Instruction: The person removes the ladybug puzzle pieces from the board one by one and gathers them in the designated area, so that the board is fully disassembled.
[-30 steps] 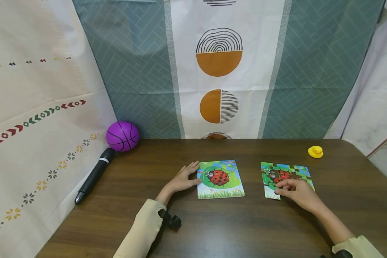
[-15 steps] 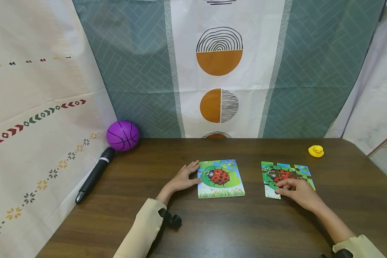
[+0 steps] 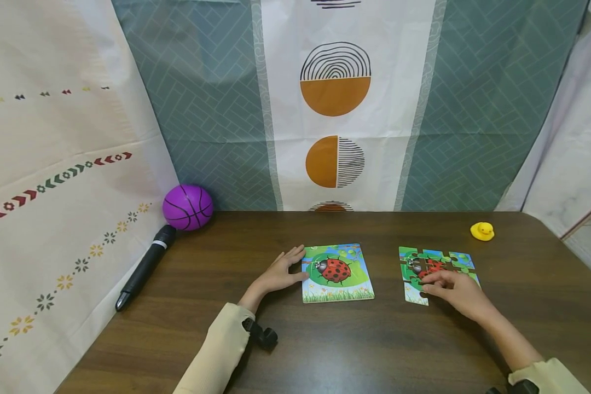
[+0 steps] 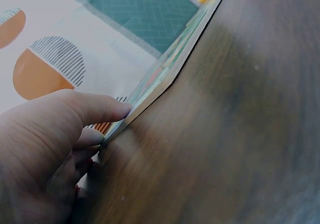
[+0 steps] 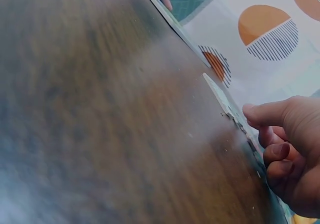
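A square ladybug picture board [image 3: 342, 284] lies flat on the brown table. My left hand [image 3: 277, 273] touches its left edge, fingers straight and thumb spread lower along the side. To the right lie several ladybug jigsaw puzzle pieces [image 3: 429, 266], laid close in a square with dark gaps between them. Over their lower right part is my right hand [image 3: 457, 295], its thumb and fingertips down at the pieces and hiding some. In the right wrist view the thumb [image 5: 267, 114] reaches straight to the pieces' edge while the other fingers bend loosely; nothing shows held between them.
A yellow rubber duck [image 3: 482, 231] sits behind the puzzle at the back right. At the back left stands a purple ball [image 3: 187, 207], with a black microphone-like object [image 3: 148, 265] along the left table edge. Patterned cloths [image 3: 216, 109] hang behind and beside the table [image 3: 295, 350].
My right hand shifts very slightly at the pieces' lower edge, its thumb rising a little off the lower left piece. The left hand, the board and the other things stay where they were.
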`<action>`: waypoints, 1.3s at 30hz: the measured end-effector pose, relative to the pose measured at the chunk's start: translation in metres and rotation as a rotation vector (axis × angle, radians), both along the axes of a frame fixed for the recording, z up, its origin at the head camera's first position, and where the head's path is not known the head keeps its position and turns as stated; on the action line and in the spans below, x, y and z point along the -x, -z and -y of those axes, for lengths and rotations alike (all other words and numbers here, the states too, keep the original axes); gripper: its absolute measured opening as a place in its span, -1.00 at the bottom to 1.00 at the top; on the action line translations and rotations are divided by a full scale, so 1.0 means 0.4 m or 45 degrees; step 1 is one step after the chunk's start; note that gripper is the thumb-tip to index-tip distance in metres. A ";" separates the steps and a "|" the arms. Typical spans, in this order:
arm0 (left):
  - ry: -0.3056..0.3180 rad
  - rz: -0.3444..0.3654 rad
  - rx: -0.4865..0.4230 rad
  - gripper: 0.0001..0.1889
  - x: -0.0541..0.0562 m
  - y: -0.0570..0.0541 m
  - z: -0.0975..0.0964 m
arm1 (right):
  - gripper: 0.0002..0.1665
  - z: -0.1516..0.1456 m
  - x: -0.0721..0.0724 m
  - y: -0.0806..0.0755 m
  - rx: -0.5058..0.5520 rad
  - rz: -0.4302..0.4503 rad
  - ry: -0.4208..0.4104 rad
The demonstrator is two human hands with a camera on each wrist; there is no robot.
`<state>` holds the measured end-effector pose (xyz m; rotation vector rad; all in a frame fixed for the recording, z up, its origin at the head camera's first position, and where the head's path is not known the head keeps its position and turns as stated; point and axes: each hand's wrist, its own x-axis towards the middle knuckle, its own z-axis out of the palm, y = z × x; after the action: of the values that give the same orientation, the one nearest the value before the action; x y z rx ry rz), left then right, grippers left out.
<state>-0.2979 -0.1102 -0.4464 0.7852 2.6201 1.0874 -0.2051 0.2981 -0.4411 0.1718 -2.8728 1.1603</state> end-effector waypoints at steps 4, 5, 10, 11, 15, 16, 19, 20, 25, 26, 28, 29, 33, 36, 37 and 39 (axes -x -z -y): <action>-0.006 0.003 0.000 -0.26 0.000 0.001 0.001 | -0.62 0.000 -0.001 -0.006 0.039 0.036 0.011; -0.006 0.003 -0.002 -0.26 0.000 0.001 0.001 | -0.62 0.000 -0.001 -0.008 0.040 0.038 0.010; -0.002 -0.004 -0.001 -0.26 0.000 -0.001 0.002 | -0.60 0.016 0.002 -0.020 0.061 0.029 0.015; -0.002 -0.006 0.002 -0.26 0.000 -0.001 0.002 | -0.59 0.022 0.004 -0.022 0.076 0.031 0.013; -0.004 -0.017 -0.005 -0.26 -0.001 -0.003 0.004 | -0.61 0.057 0.014 -0.031 0.106 0.021 -0.009; -0.003 -0.019 -0.013 -0.26 -0.001 -0.003 0.005 | -0.61 0.068 0.017 -0.033 0.109 0.022 -0.017; -0.001 -0.020 -0.012 -0.26 0.000 -0.001 0.006 | -0.60 0.105 0.023 -0.039 0.137 0.048 -0.038; 0.002 -0.017 -0.013 -0.26 0.000 0.000 0.006 | -0.60 0.118 0.026 -0.040 0.150 0.053 -0.047; 0.013 -0.009 -0.001 -0.27 0.001 0.003 0.004 | -0.64 0.186 0.044 -0.044 0.206 0.074 -0.105; 0.011 -0.010 -0.007 -0.27 0.001 0.004 0.004 | -0.65 0.199 0.049 -0.043 0.219 0.076 -0.120; 0.003 -0.011 -0.015 -0.27 0.002 0.005 0.005 | -0.67 0.225 0.059 -0.041 0.247 0.076 -0.155; -0.002 -0.011 -0.016 -0.27 0.003 0.006 0.005 | -0.66 0.237 0.063 -0.040 0.259 0.079 -0.174; -0.005 -0.009 -0.015 -0.27 0.004 0.006 0.009 | -0.65 0.281 0.080 -0.036 0.304 0.084 -0.252; -0.002 -0.012 -0.016 -0.27 0.002 0.007 0.008 | -0.61 0.307 0.093 -0.030 0.300 0.091 -0.314; 0.001 -0.012 -0.017 -0.27 0.000 0.007 0.007 | -0.59 0.315 0.096 -0.026 0.293 0.093 -0.344; 0.009 -0.008 -0.019 -0.28 -0.005 0.010 0.003 | -0.56 0.326 0.101 -0.017 0.267 0.101 -0.402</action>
<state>-0.2960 -0.1113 -0.4503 0.8021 2.6152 1.1058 -0.2457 0.1676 -0.4342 0.6019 -2.8348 1.5414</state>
